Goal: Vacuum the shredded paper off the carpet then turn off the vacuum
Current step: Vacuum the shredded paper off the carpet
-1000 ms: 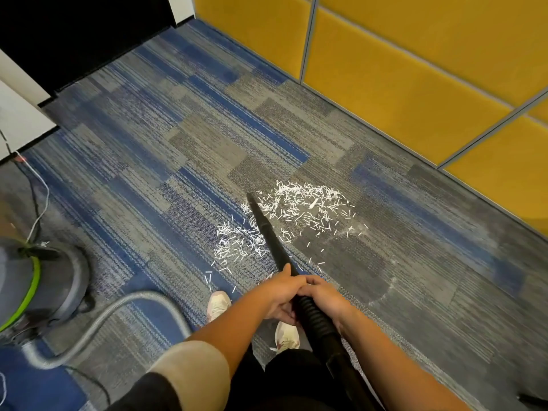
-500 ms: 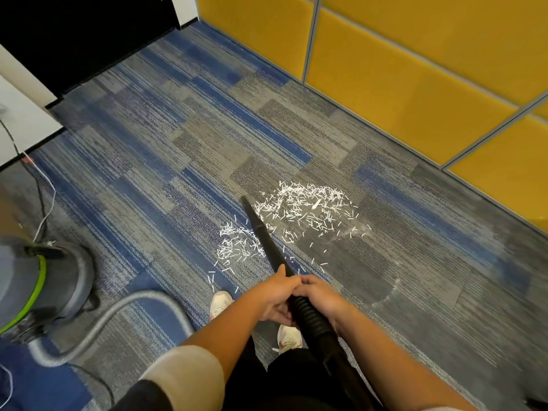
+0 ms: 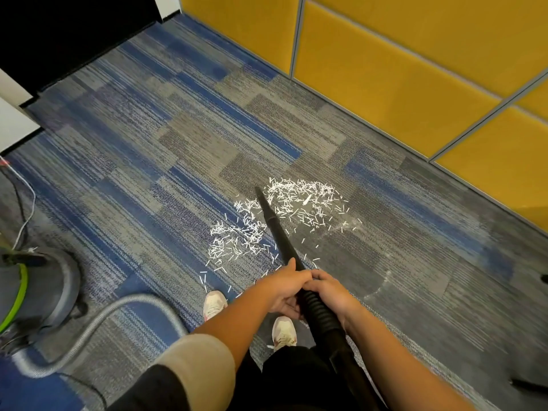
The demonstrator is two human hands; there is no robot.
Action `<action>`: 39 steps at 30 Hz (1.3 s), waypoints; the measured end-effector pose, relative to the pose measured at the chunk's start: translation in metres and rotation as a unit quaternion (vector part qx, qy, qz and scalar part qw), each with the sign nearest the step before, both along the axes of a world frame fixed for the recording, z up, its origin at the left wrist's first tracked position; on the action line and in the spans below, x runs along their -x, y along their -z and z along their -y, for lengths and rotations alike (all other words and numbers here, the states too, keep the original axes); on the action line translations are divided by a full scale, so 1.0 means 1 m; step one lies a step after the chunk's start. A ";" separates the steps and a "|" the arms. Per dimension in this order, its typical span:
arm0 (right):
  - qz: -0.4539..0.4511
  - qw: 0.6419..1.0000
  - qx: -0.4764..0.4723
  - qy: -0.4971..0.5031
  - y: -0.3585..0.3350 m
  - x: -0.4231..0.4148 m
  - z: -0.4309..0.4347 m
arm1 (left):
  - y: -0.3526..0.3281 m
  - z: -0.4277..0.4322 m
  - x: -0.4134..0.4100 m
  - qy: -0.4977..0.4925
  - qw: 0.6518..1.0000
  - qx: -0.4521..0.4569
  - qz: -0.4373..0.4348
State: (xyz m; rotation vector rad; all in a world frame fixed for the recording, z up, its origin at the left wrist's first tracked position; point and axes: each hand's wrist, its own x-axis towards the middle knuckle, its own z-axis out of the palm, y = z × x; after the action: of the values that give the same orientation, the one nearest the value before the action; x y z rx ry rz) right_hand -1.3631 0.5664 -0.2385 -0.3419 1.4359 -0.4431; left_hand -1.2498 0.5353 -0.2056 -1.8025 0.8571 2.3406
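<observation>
While both your hands are on the tube, you're in the vacuuming step, early by my read, since most of the paper is on the floor.

Nearest you: left hand (image 3: 281, 292) wraps the black wand (image 3: 275, 229) where it meets the ribbed cuff (image 3: 318, 310), fingers curled under, thumb lying forward along the tube. Right hand (image 3: 332, 295) closes round the ribbed cuff from the other side. The two hands touch. Your shoes (image 3: 214, 302) are just below them, with a few stray shreds beside the left one.

Vacuum canister (image 3: 32, 292) sits low on your left, its grey hose (image 3: 98, 324) looping across the carpet (image 3: 178, 143) toward you. Can't see a switch from here, and can't tell if it's running.

Ahead: shredded paper (image 3: 299, 200) lies in two patches, a thinner one near-left of the wand and a denser one far-right. The wand tip is down at the near-left edge of the dense patch, between the two.

Beyond that, bare carpet up to the yellow panels (image 3: 385, 69).

Next move, as I judge it:
- sweep the tip right through the dense patch, tip low
- pull back through the near-left patch
- pick up the strays by your feet and the dusty streak on the right
- only then free a hand and reach left for the canister switch
</observation>
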 end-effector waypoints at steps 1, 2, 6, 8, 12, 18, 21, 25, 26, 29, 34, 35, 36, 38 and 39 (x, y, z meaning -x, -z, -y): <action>0.005 1.000 0.001 0.003 -0.002 0.002 0.000 | 0.001 0.000 0.002 0.004 1.000 0.001 0.001; 0.013 1.000 0.000 0.008 -0.002 0.002 0.000 | 0.001 0.000 0.003 0.007 1.000 0.001 0.003; 0.015 1.000 -0.007 -0.006 -0.002 -0.003 0.003 | 0.002 0.000 -0.002 -0.017 1.000 -0.011 0.003; 0.022 1.000 -0.001 -0.016 -0.003 -0.010 0.005 | 0.002 0.000 -0.010 -0.030 0.999 -0.012 0.007; 0.026 0.999 -0.011 -0.041 -0.004 -0.027 0.008 | 0.006 -0.004 -0.026 -0.054 0.998 -0.011 0.034; 0.024 0.998 -0.017 -0.062 -0.005 -0.032 0.009 | 0.003 -0.007 -0.032 -0.066 0.997 -0.027 0.042; 0.017 0.999 -0.013 -0.040 -0.004 -0.022 0.010 | 0.004 -0.003 -0.022 -0.062 0.997 -0.026 0.043; -0.005 1.000 -0.005 -0.018 -0.006 -0.001 0.011 | 0.006 0.002 0.001 -0.045 0.998 -0.018 0.036; -0.005 1.000 -0.005 -0.017 -0.006 0.005 0.011 | 0.007 0.003 0.007 -0.043 0.998 -0.019 0.034; 0.001 1.000 -0.007 -0.009 -0.007 0.019 0.008 | 0.012 0.001 0.022 -0.044 0.998 -0.018 0.036; -0.007 1.000 -0.012 -0.023 -0.012 0.022 0.014 | 0.010 0.003 0.026 -0.070 0.996 -0.015 0.045; -0.006 1.000 -0.014 -0.022 -0.013 0.021 0.017 | 0.009 0.006 0.025 -0.071 0.996 -0.014 0.045; -0.006 1.000 -0.015 -0.020 -0.013 0.020 0.021 | 0.009 0.010 0.024 -0.073 0.996 -0.011 0.047; -0.013 1.000 -0.008 -0.025 -0.016 0.018 0.031 | 0.009 0.018 0.023 -0.079 0.996 -0.006 0.050; -0.013 1.000 -0.004 -0.023 -0.018 0.017 0.036 | 0.010 0.023 0.021 -0.083 0.995 -0.005 0.049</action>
State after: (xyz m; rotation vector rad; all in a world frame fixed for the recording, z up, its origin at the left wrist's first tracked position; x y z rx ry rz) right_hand -1.3802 0.5302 -0.2203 -0.3749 1.4511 -0.3963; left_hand -1.2711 0.5127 -0.2155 -2.0379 0.7062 2.3219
